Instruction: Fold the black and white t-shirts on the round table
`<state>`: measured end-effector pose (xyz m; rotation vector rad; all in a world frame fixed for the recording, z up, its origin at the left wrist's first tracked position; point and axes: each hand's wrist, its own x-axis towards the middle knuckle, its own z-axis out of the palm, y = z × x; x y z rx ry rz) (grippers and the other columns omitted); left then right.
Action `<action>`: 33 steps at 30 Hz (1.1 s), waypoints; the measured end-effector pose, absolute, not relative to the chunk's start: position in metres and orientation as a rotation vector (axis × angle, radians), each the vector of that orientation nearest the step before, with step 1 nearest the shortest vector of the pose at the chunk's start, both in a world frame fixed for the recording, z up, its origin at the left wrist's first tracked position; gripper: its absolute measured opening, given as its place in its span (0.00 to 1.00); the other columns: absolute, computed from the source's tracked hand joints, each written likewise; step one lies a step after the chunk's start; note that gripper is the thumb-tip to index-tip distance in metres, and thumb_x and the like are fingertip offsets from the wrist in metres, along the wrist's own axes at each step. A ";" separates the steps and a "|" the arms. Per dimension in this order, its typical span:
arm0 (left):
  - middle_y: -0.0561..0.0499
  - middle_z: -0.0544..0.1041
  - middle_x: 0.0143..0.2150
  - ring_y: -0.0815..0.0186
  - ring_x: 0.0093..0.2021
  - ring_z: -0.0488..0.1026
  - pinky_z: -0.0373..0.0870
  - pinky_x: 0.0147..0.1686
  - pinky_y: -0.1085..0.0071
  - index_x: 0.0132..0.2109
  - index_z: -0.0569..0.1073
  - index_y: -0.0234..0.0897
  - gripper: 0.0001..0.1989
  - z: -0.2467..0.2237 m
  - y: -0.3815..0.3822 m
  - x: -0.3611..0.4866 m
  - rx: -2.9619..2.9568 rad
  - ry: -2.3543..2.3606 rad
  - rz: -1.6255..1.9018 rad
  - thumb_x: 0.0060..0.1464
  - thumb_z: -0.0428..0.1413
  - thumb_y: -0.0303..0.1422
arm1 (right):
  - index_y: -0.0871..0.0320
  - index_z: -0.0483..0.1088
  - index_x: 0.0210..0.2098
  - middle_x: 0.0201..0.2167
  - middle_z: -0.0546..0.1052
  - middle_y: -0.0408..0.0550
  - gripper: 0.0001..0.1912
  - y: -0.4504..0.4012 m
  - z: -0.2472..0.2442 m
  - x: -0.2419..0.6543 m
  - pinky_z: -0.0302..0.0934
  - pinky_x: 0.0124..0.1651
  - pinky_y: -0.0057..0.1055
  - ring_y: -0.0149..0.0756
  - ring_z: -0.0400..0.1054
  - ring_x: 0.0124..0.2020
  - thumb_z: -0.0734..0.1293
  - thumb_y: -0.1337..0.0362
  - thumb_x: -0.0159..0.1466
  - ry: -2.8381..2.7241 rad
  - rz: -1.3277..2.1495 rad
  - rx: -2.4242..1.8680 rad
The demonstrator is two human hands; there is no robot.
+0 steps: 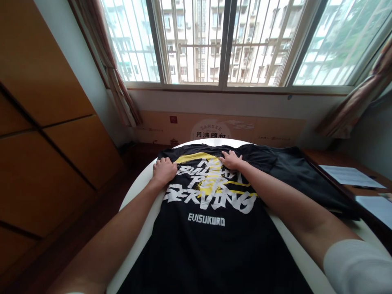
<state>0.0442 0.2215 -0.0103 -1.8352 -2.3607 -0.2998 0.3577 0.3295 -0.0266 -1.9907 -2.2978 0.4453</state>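
Observation:
A black T-shirt with white and yellow lettering lies spread on a white round-edged table, its lower part toward me. My left hand rests palm down on the shirt's upper left side, next to the yellow stripe. Its fingers point away from me, apart, with their tips foreshortened. On the upper right of the print lies my right hand, fingers spread over the cloth. Neither hand visibly pinches the fabric, though what is under the palms is hidden.
More dark clothing lies on the table's right side. Papers rest on a brown surface beyond it. A printed cardboard panel stands below the barred window. Wooden cabinets line the left.

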 end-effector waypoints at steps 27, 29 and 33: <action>0.37 0.66 0.74 0.54 0.74 0.61 0.55 0.71 0.62 0.71 0.67 0.30 0.27 -0.027 0.241 0.019 -2.236 -2.110 -0.237 0.70 0.43 0.32 | 0.60 0.49 0.79 0.80 0.47 0.61 0.39 0.258 -0.012 0.282 0.34 0.77 0.56 0.51 0.37 0.80 0.52 0.45 0.77 -2.615 0.372 -1.611; 0.38 0.62 0.76 0.53 0.77 0.57 0.52 0.73 0.60 0.73 0.64 0.29 0.29 -0.030 0.247 0.013 -2.299 -2.125 -0.179 0.71 0.42 0.34 | 0.60 0.51 0.78 0.80 0.47 0.62 0.38 0.220 -0.013 0.267 0.35 0.77 0.59 0.54 0.39 0.80 0.54 0.45 0.77 -2.766 0.377 -1.317; 0.40 0.57 0.78 0.54 0.78 0.54 0.49 0.75 0.58 0.75 0.61 0.30 0.31 -0.030 0.252 0.000 -2.378 -2.153 -0.206 0.71 0.41 0.37 | 0.68 0.50 0.77 0.78 0.49 0.70 0.41 0.131 -0.010 0.252 0.36 0.76 0.64 0.60 0.40 0.79 0.56 0.45 0.77 -2.876 0.368 -0.812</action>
